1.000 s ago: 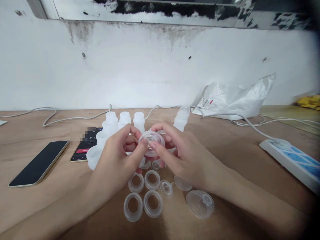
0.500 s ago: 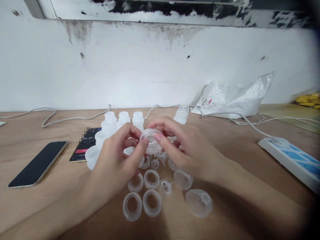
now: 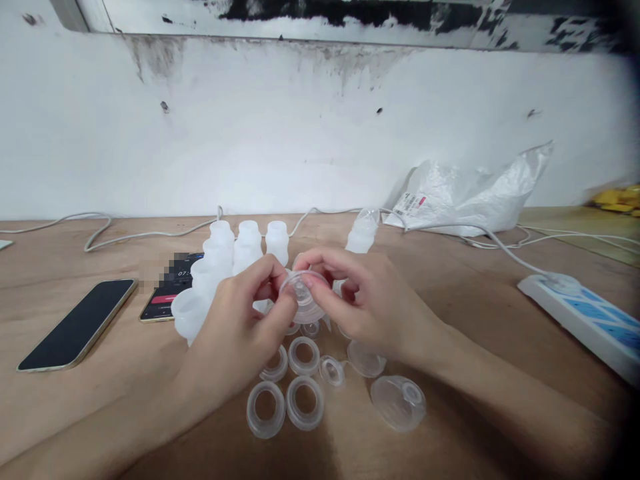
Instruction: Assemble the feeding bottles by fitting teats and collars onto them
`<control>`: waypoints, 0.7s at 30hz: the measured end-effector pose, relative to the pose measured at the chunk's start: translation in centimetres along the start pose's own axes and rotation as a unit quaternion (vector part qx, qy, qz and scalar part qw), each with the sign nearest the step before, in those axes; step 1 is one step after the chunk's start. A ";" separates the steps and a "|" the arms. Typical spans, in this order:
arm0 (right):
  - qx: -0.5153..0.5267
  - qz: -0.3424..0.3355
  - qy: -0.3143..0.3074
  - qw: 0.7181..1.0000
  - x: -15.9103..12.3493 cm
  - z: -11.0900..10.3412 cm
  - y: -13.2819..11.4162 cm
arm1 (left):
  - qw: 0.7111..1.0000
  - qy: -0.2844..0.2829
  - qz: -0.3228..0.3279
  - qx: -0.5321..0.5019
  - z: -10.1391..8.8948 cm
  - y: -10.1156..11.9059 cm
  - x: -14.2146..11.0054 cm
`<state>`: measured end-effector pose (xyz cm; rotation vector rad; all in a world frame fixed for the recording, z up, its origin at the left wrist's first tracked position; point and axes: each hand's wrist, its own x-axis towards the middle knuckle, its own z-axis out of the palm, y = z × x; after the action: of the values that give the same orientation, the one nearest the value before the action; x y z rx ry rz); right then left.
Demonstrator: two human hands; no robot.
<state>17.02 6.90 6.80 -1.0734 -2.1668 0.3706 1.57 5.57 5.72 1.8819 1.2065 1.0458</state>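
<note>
Clear plastic rings (image 3: 251, 410), round and smooth, lie nearest on the wood-grained table (image 3: 200, 443), with a translucent cone (image 3: 399, 403) to their right. Above them, mid-table, the left hand (image 3: 247, 317) and right hand (image 3: 377, 307) pinch a clear ridged disc (image 3: 313, 308) between thumbs and fingers, one at each side. A dark-screened phone (image 3: 77, 325) lies at left; beside it, a lit phone (image 3: 169, 303) reads "07:", the rest pixelated or too small. A white power strip (image 3: 583, 327) has blue panels. Farther back stand milky, waisted bottles (image 3: 249, 247). Behind, a crinkled bag (image 3: 465, 200) bears a barcode label, its print illegible, against the stained white wall (image 3: 275, 133).
</note>
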 end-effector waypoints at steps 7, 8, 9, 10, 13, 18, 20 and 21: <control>-0.014 -0.003 -0.012 1.000 0.0 0.0 -0.1 | 1.000 -0.009 -0.021 -0.013 -0.1 0.0 0.0; -0.011 -0.003 -0.009 1.000 0.0 -0.1 -0.2 | 0.999 -0.011 -0.028 -0.022 -0.1 0.1 0.1; -0.008 -0.001 -0.007 1.000 0.0 -0.2 -0.2 | 0.999 -0.012 -0.035 -0.031 -0.2 0.2 0.1; -0.006 0.003 -0.008 1.000 0.0 -0.3 -0.3 | 0.998 -0.011 -0.041 -0.038 -0.2 0.3 0.1; -0.003 0.026 -0.032 0.999 -0.1 -0.5 -0.4 | 0.998 0.004 -0.042 -0.036 -0.3 0.4 0.2; 0.003 0.053 -0.064 0.997 -0.1 -0.7 -0.2 | 0.999 -0.006 -0.009 0.030 -0.5 0.3 0.1; 0.007 0.049 -0.078 0.996 0.0 -0.7 -0.1 | 0.998 0.007 0.021 0.061 -0.6 0.3 0.1; 0.010 0.046 -0.081 0.996 0.0 -0.8 -0.1 | 0.997 0.015 0.033 0.073 -0.7 0.3 0.1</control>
<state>17.49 6.80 7.41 -1.1707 -2.2540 0.5377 1.13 5.66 6.35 2.0369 1.2758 1.0504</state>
